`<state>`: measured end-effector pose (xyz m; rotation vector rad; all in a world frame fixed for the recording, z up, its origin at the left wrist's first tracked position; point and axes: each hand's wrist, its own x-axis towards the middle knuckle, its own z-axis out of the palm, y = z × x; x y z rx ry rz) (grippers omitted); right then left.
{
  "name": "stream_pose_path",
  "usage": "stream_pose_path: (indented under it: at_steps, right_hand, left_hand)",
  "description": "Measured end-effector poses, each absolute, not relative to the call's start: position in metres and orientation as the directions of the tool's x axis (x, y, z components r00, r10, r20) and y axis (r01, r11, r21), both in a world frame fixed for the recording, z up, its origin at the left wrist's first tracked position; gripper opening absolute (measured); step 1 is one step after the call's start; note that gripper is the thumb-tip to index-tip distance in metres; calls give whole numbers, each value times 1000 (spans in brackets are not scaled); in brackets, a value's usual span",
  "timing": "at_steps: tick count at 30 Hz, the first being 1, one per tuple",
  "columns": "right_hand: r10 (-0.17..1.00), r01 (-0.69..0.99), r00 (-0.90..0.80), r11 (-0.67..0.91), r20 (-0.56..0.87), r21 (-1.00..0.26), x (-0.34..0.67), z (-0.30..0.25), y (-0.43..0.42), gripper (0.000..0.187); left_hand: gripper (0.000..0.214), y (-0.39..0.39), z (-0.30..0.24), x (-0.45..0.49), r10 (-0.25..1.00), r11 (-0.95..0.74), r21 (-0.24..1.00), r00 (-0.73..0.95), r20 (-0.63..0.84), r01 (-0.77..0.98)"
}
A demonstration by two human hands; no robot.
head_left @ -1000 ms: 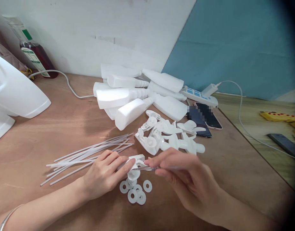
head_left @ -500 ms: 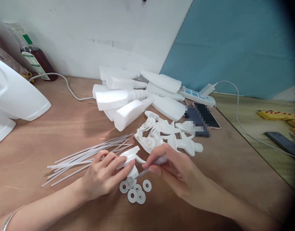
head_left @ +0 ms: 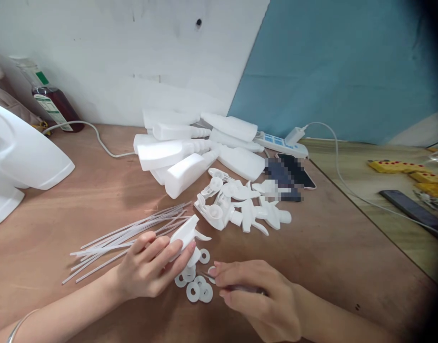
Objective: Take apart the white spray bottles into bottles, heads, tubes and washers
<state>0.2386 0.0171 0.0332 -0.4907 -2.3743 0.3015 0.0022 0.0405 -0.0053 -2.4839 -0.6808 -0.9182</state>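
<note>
My left hand point(head_left: 149, 271) is closed on a white spray trigger head point(head_left: 186, 234), held tilted just above the wooden table point(head_left: 97, 200). My right hand point(head_left: 254, 297) rests low on the table, fingers pinched round a thin metal tool point(head_left: 207, 275) whose tip points at the white washer rings point(head_left: 195, 288). One washer point(head_left: 204, 256) sits close under the trigger head's neck. Several clear thin tubes point(head_left: 133, 231) lie fanned out to the left of my left hand.
A heap of white trigger heads point(head_left: 240, 209) lies mid-table, with several white bottles point(head_left: 190, 152) behind it. Two phones point(head_left: 290, 176), a power strip point(head_left: 281, 143) and its cable are at the right. A large white shape point(head_left: 22, 157) and a dark bottle point(head_left: 51, 102) stand left.
My right hand dropped from beside the trigger head down to the washers on the table. The left hand tipped the trigger head up. The view shifted a little.
</note>
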Motion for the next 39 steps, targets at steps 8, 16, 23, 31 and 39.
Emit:
stream_pose_path:
  at_steps: [8, 16, 23, 31, 39]
  right_hand:
    - [484, 306, -603, 875, 634, -376, 254, 17, 8, 24]
    - [426, 184, -428, 905, 797, -384, 243, -2, -7, 14]
    - [435, 95, -522, 884, 733, -458, 245, -20, -12, 22]
    - [645, 212, -384, 758, 661, -617, 240, -11, -27, 17]
    - [429, 300, -432, 898, 793, -322, 251, 0, 3, 14]
  left_hand:
    - [22, 51, 11, 15, 560, -772, 169, 529, 638, 613]
    - [19, 58, 13, 47, 585, -797, 259, 593, 553, 545]
    - [23, 65, 3, 80, 385, -859, -96, 757, 528, 503]
    - [27, 67, 3, 104, 386, -762, -255, 734, 558, 595]
    - [25, 63, 23, 63, 372, -769, -214, 694, 617, 603]
